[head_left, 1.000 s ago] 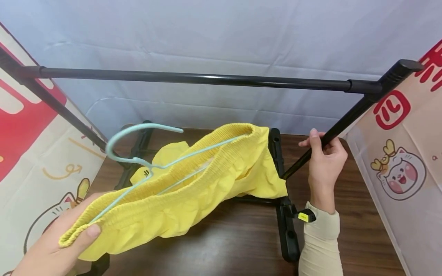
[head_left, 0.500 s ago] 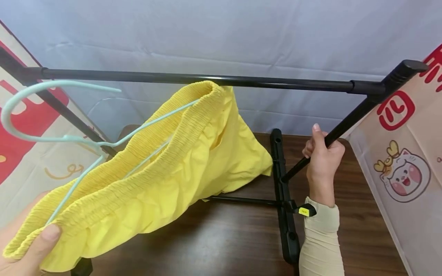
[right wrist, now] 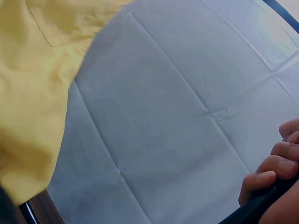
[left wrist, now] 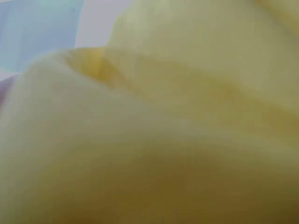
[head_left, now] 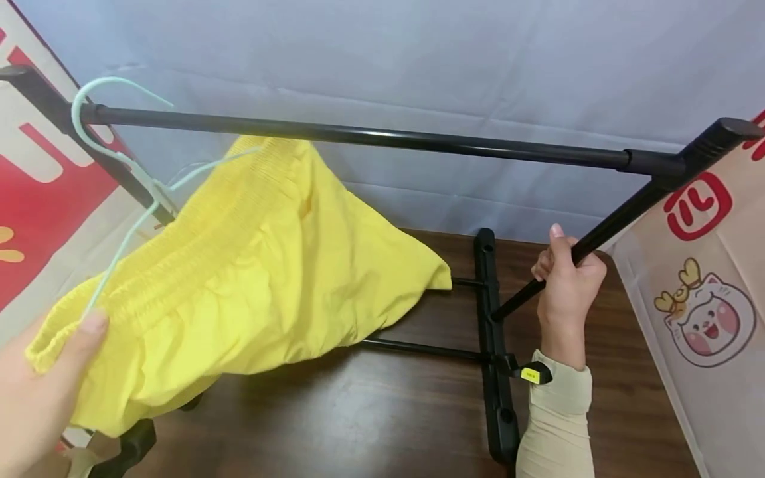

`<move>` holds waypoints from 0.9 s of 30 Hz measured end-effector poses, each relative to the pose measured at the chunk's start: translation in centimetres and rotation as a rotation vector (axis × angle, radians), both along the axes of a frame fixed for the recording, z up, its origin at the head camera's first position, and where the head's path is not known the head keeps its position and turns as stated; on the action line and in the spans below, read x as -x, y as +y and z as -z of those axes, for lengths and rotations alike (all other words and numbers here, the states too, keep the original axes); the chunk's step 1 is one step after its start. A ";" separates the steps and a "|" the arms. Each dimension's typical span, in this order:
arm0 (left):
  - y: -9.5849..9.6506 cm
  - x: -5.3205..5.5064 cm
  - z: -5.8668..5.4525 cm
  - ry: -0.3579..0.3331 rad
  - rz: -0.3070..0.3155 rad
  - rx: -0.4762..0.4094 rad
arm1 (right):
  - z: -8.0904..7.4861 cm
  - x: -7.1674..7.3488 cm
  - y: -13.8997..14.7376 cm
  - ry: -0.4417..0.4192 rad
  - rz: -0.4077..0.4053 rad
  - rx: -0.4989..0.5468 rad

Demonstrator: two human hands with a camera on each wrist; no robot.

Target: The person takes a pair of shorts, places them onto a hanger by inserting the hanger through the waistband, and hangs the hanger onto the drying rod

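Observation:
My left hand (head_left: 44,395) pinches the near corner of the gathered waistband of the yellow shorts (head_left: 257,265), thumb on top, along with the end of the mint-green hanger (head_left: 158,192) inside it. The hanger's hook overlaps the left end of the rack's black top bar (head_left: 382,137) in the head view. The shorts' far corner reaches up to the bar, and the cloth hangs below it. My right hand (head_left: 568,285) grips the slanting black right post (head_left: 621,206), thumb up. Blurred yellow cloth (left wrist: 154,140) fills the left wrist view, hiding the left fingers.
The rack's black right foot (head_left: 499,398) stands on dark wooden flooring (head_left: 358,418), joined by low crossbars (head_left: 430,348). Behind hangs a pale sheet (head_left: 418,60). Printed panels with cartoon cats (head_left: 711,325) stand close on both sides.
My left hand has drawn the shorts and hanger left and up, then turned them; the hook now rises over the bar's left end. My right hand has tightened round the post.

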State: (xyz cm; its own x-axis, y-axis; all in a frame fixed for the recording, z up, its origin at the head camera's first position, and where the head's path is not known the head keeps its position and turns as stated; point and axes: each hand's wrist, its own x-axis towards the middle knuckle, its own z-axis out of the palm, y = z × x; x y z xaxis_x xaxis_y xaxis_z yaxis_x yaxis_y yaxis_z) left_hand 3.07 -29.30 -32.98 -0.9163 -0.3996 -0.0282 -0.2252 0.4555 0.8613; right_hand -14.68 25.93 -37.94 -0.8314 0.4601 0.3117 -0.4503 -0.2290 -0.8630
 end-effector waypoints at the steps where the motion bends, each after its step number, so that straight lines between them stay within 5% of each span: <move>1: 0.2 0.5 -0.2 0.034 -0.022 0.003 | 0.0 -0.1 0.1 -0.002 0.001 -0.001; 6: 1.2 2.6 -0.8 0.150 -0.310 -0.009 | 0.1 -0.2 0.2 0.006 -0.015 0.002; 8: 1.5 3.4 -0.7 0.242 -0.386 -0.006 | 0.1 -0.1 0.2 0.015 -0.026 0.001; 11: 1.5 4.4 -0.7 0.365 -0.405 -0.155 | 0.1 0.0 0.3 0.022 -0.033 -0.003; 13: 1.4 4.7 -0.7 0.344 -0.395 -0.154 | 0.1 0.1 0.4 0.025 -0.031 -0.001; 17: 1.1 4.7 -0.7 0.150 -0.414 -0.289 | 0.0 0.1 0.4 0.029 -0.018 0.010; 20: 0.7 4.7 0.0 0.037 -0.402 -0.263 | 0.1 0.0 0.4 0.022 -0.008 0.013; 24: 0.3 5.1 0.9 -0.083 -0.321 -0.110 | 0.1 0.0 0.3 0.013 0.001 0.007; 27: 0.1 5.4 1.7 -0.108 -0.259 -0.095 | 0.2 0.0 0.3 0.010 -0.002 -0.003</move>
